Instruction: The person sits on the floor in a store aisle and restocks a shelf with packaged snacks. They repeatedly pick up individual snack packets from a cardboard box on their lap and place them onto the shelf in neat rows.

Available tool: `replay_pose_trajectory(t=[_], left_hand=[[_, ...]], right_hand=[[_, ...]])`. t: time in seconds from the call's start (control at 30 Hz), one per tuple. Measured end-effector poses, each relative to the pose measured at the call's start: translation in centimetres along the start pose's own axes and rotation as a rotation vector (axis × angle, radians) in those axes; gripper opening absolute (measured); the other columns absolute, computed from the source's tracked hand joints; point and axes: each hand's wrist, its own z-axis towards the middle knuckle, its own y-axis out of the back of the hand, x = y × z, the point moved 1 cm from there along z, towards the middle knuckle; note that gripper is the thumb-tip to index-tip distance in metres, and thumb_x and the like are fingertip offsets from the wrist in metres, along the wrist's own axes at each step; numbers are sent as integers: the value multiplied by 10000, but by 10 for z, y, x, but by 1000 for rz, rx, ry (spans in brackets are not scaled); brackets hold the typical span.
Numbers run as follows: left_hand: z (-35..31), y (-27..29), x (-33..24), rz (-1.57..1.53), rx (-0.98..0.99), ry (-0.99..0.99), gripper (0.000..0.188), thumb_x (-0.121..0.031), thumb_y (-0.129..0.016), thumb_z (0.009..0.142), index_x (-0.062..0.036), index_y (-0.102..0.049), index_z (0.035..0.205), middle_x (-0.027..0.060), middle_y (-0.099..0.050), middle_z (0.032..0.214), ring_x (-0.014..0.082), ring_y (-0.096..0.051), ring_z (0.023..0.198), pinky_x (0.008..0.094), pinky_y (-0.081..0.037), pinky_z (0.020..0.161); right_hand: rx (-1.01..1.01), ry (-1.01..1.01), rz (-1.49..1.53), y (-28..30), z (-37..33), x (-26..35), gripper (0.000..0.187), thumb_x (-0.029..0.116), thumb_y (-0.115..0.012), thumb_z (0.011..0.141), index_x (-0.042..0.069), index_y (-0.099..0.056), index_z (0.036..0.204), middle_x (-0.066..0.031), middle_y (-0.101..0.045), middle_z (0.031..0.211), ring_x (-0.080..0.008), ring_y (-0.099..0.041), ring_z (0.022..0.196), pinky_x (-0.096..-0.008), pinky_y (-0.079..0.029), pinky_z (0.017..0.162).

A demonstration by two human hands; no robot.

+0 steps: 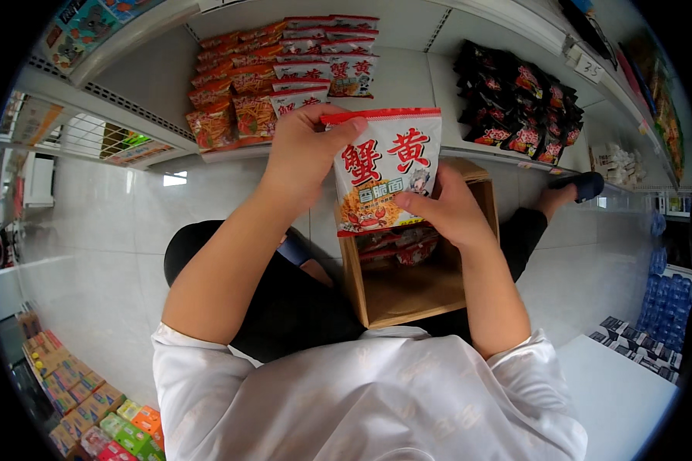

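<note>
Both hands hold up a white and red snack bag [384,173], upright with its printed front facing me. My left hand [304,150] pinches its upper left corner, thumb on the front. My right hand [450,203] grips its lower right edge, thumb across the front. Below the bag, a wooden box [415,303] stands between my legs. More red and white bags [400,247] lie inside its far part, partly hidden by the held bag. Beyond my left hand, rows of similar white bags [304,71] stand on the shelf beside orange snack bags [211,115].
Black snack bags [519,104] fill the shelf's right part. A shelf edge [515,23] with a price tag overhangs them. Cartons [73,392] stand at the lower left. Blue bottles [665,307] and a white surface [611,399] are at the right.
</note>
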Motion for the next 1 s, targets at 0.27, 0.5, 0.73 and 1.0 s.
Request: replay_pose_trajectory(t=[0.27, 0.5, 0.73, 1.0], left_hand=[[22, 16, -19, 45, -302, -111, 87, -108, -647, 907, -25, -649, 933, 51, -678, 910, 142, -638, 816, 284, -503, 697], [20, 15, 6, 1121, 325, -229, 178, -175, -637, 892, -35, -618, 999, 141, -665, 982, 274, -673, 898, 376, -538, 780], [6, 17, 42, 1388, 576, -191, 271, -306, -652, 876, -48, -656, 958, 154, -671, 837, 367, -665, 837, 470, -533, 774], [19, 23, 52, 1556, 761, -247, 227, -274, -639, 877, -57, -693, 837, 125, -687, 813, 319, -687, 804, 437, -540, 757]], right_hand=[[-154, -52, -224, 42, 85, 30, 533, 230, -826, 759, -26, -606, 1171, -114, -692, 1067, -180, -654, 933, -323, -517, 814], [-170, -128, -503, 90, 235, -31, 471, 177, -846, 718, -33, -648, 1091, -117, -702, 1012, -191, -668, 856, -327, -531, 735], [-186, -43, -817, 73, 300, -100, 563, 320, -890, 615, -17, -684, 1016, -191, -713, 992, -309, -698, 914, -407, -553, 816], [-157, -18, -763, 66, 323, -125, 456, 109, -840, 699, -26, -630, 1081, -144, -700, 1016, -201, -667, 884, -342, -540, 760]])
